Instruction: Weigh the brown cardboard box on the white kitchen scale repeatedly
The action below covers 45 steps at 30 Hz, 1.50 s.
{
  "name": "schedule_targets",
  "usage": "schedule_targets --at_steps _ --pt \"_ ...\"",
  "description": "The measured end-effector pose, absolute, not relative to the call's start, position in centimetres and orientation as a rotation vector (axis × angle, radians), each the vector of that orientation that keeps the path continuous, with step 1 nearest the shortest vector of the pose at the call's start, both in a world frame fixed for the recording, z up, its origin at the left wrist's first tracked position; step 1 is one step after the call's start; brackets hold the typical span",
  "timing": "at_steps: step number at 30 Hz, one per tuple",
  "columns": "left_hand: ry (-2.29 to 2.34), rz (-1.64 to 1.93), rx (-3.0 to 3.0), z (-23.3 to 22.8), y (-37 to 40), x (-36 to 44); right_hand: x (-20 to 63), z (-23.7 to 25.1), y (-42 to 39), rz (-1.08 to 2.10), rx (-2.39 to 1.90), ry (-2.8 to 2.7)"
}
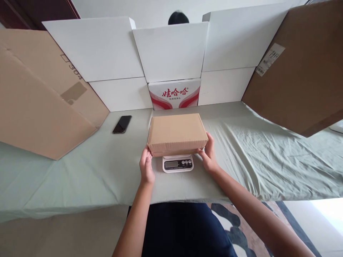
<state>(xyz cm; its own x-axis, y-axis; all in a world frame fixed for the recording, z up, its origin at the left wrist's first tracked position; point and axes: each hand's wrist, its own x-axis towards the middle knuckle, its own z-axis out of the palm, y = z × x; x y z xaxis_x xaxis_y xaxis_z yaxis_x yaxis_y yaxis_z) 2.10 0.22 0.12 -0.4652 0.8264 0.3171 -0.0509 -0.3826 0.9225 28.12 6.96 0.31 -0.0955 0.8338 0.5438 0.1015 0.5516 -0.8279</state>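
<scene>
A closed brown cardboard box (177, 130) is over a small white digital scale (178, 164). The box covers the scale's platform, so I cannot tell whether the two touch. Only the scale's front panel, with a display and round buttons, shows below the box. My left hand (147, 166) grips the box at its near left corner, fingers curled against the side. My right hand (209, 155) grips the near right corner, its thumb on the front face and its fingers along the side.
A black phone (122, 124) lies on the green cloth (107, 171) to the left. White boxes (171, 51) and a red-and-white carton (175, 94) form a wall behind. Large cardboard boxes stand at the left (34, 92) and right (300, 67). Part of a person's head (178, 18) shows above the wall.
</scene>
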Motion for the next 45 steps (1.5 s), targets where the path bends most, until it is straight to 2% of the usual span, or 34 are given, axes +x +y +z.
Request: schedule_targets --at_steps 39,45 --pt "1.197 1.941 1.029 -0.5 -0.3 2.0 28.4 0.1 7.3 0.758 -0.819 -1.537" --pt "1.191 1.808 1.114 -0.2 -0.8 2.3 28.1 1.0 6.6 0.846 -0.856 -1.537"
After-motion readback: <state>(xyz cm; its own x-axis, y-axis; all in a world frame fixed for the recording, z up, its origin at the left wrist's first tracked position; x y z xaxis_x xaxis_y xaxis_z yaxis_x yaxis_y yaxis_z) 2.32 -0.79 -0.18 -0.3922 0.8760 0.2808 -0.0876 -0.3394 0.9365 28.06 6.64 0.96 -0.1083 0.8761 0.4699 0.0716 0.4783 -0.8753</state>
